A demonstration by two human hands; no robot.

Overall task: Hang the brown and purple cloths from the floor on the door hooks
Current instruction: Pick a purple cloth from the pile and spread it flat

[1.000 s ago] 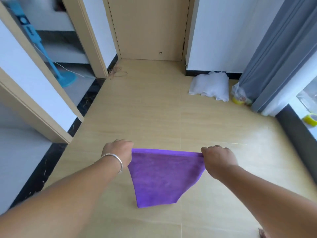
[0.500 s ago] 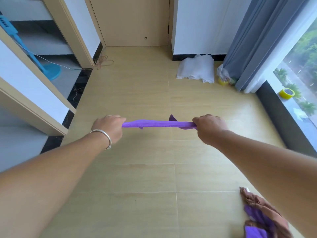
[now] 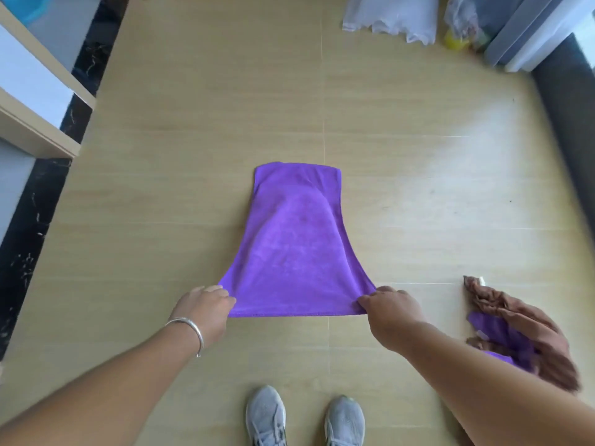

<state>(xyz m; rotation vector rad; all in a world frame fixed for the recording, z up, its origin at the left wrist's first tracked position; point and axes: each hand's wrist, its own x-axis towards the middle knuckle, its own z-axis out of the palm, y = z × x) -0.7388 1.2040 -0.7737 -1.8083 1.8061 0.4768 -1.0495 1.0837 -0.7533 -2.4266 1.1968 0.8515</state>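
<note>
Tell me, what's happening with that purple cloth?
A person standing on a wooden floor holds a purple cloth spread out in front of them, the left hand and right hand each pinching a near corner. To their right, a crumpled pile of brown and purple cloths lies on the floor. Nothing is hung yet, and no door hooks are in view.

**Pale wood floor, dark trim round the edges**

Light wood-look floor [image 3: 199, 175] with thin seams and a bright glare patch on the right. Black speckled stone strip [image 3: 35, 214] down the left, next to white walls with beige door frames [image 3: 38, 136]. Top right there's a grey curtain [image 3: 521, 30], a crumpled white cloth [image 3: 392, 17] and a plastic bag [image 3: 460, 24].
</note>
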